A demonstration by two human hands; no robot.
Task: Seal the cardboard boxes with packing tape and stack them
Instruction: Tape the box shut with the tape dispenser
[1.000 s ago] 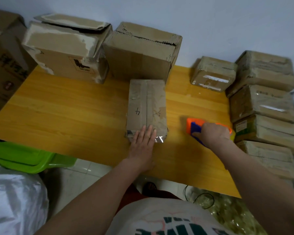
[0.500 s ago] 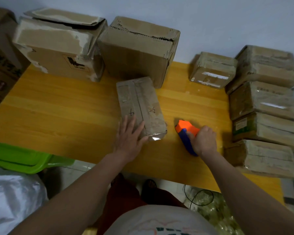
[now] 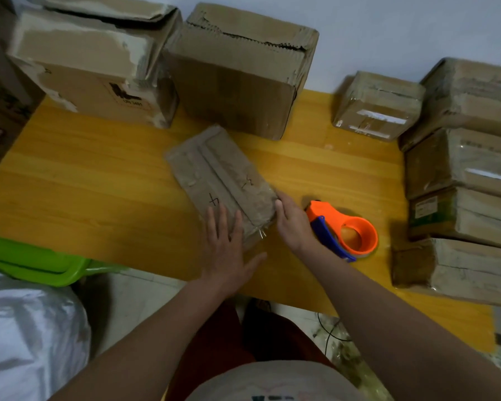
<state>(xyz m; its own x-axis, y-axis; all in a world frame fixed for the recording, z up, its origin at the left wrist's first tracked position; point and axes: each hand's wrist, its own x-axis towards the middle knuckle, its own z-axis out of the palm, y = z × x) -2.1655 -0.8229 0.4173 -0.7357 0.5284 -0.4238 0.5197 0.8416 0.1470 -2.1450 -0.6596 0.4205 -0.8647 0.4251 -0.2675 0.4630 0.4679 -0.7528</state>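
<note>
Left hand [image 3: 229,250] lies flat, fingers spread, on one small box [image 3: 223,183] angled mid-worktop [image 3: 99,175]. Right hand [image 3: 292,224], fingers straight, touches its near corner. One tape dispenser [image 3: 347,230] lies beside. Four boxes [image 3: 463,198] stacked right.

Both hands [image 3: 226,244] on flat box [image 3: 220,180]; tape dispenser [image 3: 344,230] beside.
</note>
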